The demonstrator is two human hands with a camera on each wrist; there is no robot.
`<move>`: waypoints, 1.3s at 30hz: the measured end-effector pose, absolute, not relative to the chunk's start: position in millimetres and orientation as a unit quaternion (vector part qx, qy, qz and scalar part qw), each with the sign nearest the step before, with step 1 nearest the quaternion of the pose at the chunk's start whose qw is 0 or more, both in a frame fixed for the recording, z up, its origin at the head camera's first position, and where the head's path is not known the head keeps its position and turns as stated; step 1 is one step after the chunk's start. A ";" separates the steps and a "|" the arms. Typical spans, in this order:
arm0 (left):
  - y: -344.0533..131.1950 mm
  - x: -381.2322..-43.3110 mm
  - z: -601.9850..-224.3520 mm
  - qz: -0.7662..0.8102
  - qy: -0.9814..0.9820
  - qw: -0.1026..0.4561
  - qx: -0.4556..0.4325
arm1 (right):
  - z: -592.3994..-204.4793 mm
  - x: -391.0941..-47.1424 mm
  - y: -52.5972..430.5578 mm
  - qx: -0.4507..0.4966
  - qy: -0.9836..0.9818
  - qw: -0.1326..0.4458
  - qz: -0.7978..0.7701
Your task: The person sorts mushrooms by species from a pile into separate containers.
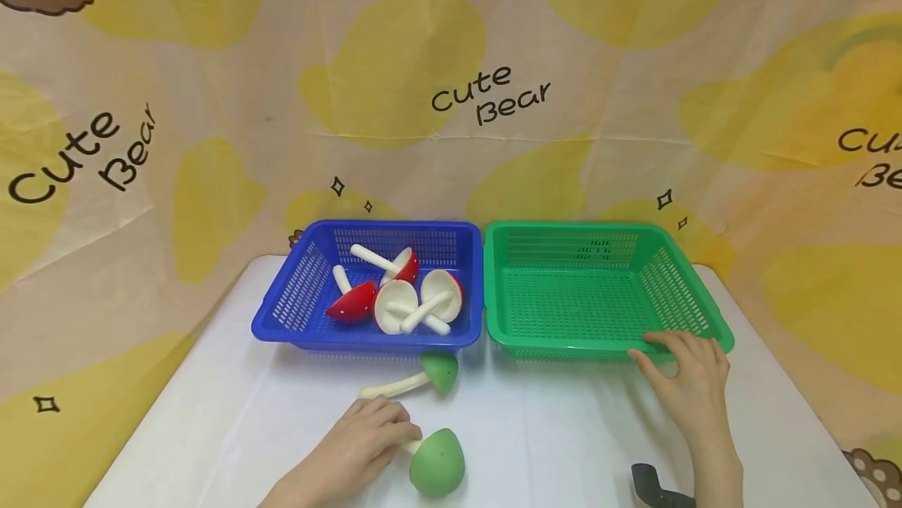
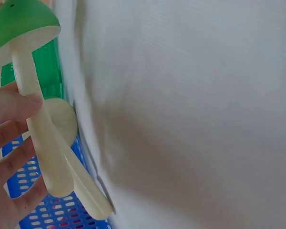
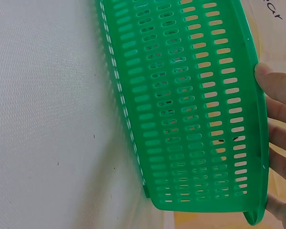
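In the head view my left hand [image 1: 366, 441] pinches a toy mushroom with a green cap [image 1: 437, 462] by its pale stem. The left wrist view shows my thumb lying across that stem [image 2: 43, 124], with the cap at the upper left. Just beyond the hand, a second green mushroom [image 1: 440, 372] lies on the table, its stem pointing left. My right hand [image 1: 690, 375] grips the near right rim of a green basket [image 1: 543, 351], thumb outside and fingers over the edge. Through the right wrist camera, the slotted basket wall [image 3: 181, 105] fills the middle.
A blue basket [image 1: 282, 332] stands left of the green one, holding several red-capped mushrooms [image 1: 355, 303]. Both sit at the back of the white table [image 1: 550, 430], before a printed cloth [image 1: 395, 70]. A dark curved object [image 1: 651, 487] lies by the right forearm.
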State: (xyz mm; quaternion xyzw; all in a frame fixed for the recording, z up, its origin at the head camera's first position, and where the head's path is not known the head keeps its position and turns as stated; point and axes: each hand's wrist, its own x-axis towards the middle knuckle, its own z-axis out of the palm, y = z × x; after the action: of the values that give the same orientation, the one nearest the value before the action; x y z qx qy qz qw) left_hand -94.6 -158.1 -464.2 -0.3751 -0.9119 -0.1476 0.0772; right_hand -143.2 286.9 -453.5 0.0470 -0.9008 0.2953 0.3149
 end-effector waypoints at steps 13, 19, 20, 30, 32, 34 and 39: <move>-118.5 -105.1 -448.0 -0.156 -0.894 0.197 -0.370 | -453.8 -142.6 286.8 0.042 -0.901 0.308 0.302; -100.8 -110.6 -436.9 -0.170 -0.901 0.190 -0.350 | -453.6 -141.8 287.0 0.040 -0.903 0.302 0.303; -98.2 -111.9 -435.3 -0.174 -0.899 0.197 -0.351 | -453.6 -141.8 287.0 0.040 -0.903 0.301 0.303; -66.7 -126.8 -418.1 -0.183 -0.892 0.218 -0.351 | -454.3 -141.8 288.3 0.044 -0.902 0.306 0.301; -60.4 -129.6 -414.8 -0.180 -0.891 0.221 -0.353 | -455.1 -142.7 288.1 0.045 -0.901 0.310 0.301; -54.1 -132.1 -411.5 -0.176 -0.889 0.226 -0.357 | -455.2 -143.2 287.9 0.047 -0.900 0.313 0.301; -39.0 -137.5 -403.5 -0.177 -0.880 0.238 -0.372 | -455.3 -144.0 287.0 0.048 -0.899 0.317 0.299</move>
State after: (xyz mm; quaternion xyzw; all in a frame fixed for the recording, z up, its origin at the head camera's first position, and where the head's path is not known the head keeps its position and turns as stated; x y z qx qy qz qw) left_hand -137.5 -39.0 -403.5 -0.3719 -0.8795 -0.1768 0.2385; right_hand -144.0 287.0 -455.3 0.0479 -0.8988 0.2989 0.3169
